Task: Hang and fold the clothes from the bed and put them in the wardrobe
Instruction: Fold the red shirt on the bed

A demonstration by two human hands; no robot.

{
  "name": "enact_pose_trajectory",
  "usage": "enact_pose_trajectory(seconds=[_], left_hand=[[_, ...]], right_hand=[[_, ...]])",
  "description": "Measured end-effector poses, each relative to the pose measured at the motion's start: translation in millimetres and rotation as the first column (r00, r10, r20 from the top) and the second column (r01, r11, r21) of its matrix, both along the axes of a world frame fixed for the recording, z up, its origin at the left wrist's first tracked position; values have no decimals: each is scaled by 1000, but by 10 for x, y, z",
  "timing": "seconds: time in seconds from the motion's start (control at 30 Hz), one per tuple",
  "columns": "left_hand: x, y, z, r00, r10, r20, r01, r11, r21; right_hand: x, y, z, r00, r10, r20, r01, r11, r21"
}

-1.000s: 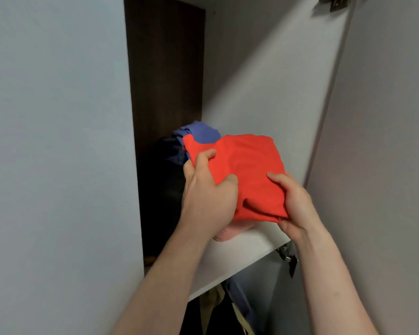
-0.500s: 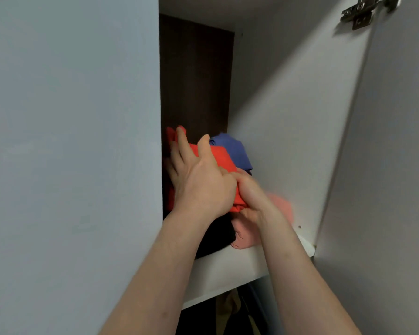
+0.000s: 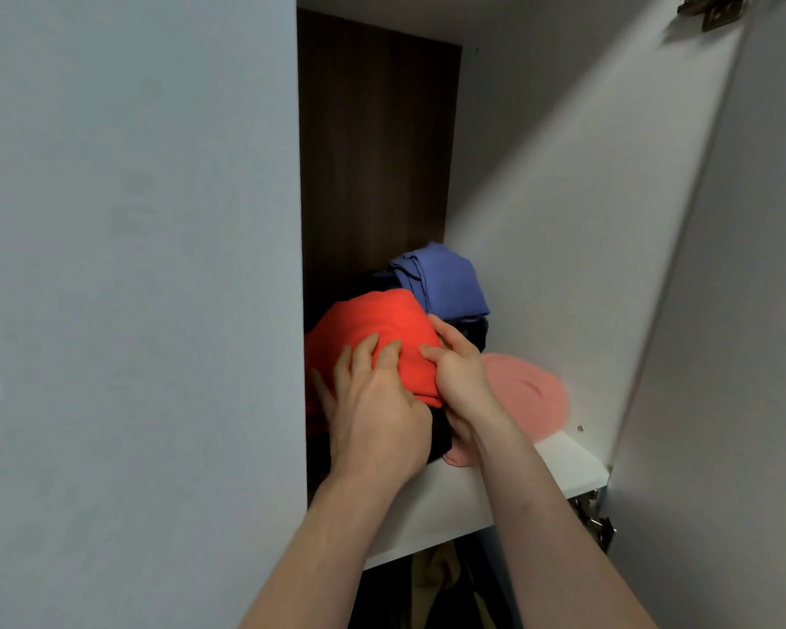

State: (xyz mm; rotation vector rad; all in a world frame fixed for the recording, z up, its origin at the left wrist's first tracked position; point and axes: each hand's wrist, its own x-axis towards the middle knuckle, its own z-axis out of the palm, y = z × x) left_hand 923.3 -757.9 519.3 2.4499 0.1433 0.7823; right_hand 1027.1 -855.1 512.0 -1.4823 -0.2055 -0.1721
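white wardrobe shelf [image 3: 559, 456] holds the pile. your left hand [image 3: 377, 424] presses flat on the folded red top [image 3: 373, 329], and your right hand [image 3: 459, 374] pinches its edge. next, i think, let go gently so it stays folded.

Two bare forearms reached up and away from the near edge of the view, drawing close together toward the hands. The left hand [image 3: 377, 419] lay palm down, its fingers [image 3: 365, 356] spread and nearly straight, pressing flat on the folded red garment [image 3: 377, 324]. The right hand [image 3: 461, 379] sat just beside it on the right, the two almost touching, its thumb on top of the garment's right edge and its fingers curled around that edge.
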Motion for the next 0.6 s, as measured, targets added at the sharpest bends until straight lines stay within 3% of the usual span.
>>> enact_pose_trajectory(seconds=[0.07, 0.13, 0.3, 0.43, 0.6], left_hand=[[29, -2, 0, 999, 17, 39, -17, 1000, -9], [46, -39, -44, 999, -2, -34, 3, 999, 35], [54, -62, -216, 999, -10, -53, 12, 999, 42], [86, -67, -233, 998, -14, -56, 17, 998, 58], [82, -77, -240, 996, -19, -91, 27, 996, 82]], right_hand=[[-11, 13, -69, 998, -30, 61, 37, 992, -122], [-27, -44, -103, 996, -31, 89, 50, 973, -224], [-71, -233, -56, 982, -73, 177, 119, 957, -265], [-141, -252, -160, 980, -11, 200, 91, 914, -395], [-202, -347, -221, 981, 11, 192, 61, 931, -360]])
